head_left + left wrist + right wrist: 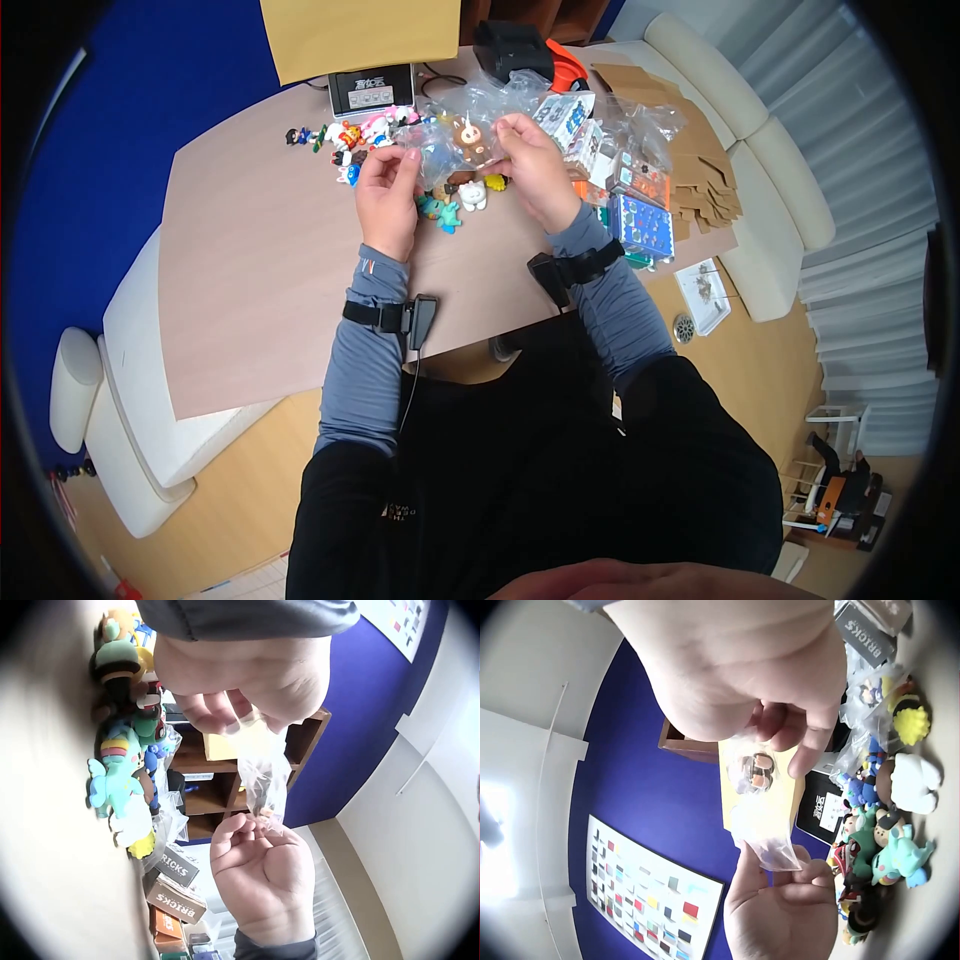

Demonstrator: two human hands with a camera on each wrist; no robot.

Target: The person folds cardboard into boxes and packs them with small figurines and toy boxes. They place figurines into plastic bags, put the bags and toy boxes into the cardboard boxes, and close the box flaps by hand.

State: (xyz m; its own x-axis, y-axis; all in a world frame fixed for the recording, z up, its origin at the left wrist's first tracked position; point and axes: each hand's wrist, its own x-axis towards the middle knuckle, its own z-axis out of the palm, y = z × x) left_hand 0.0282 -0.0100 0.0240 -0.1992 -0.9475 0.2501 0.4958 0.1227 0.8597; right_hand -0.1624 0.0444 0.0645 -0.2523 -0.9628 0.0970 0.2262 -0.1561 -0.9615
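Observation:
Both hands hold a clear plastic bag (769,836) up between them, over the table's far part. Inside its right end is a small brown figurine (470,142), whose orange-pink feet show through in the right wrist view. My left hand (388,208) pinches the bag's left end between thumb and fingers. At the other end, my right hand (543,172) grips the bag beside the figurine. Just below the bag lie loose figurines: a white one (473,195), a teal one (447,216) and a yellow one (496,182).
More colourful figurines (345,135) spread to the left. A black box-like device (372,92) stands behind them. On the right are small printed boxes (642,225), crumpled clear plastic (650,128) and flattened brown cardboard (702,165). The table (260,270) has a pinkish-brown top.

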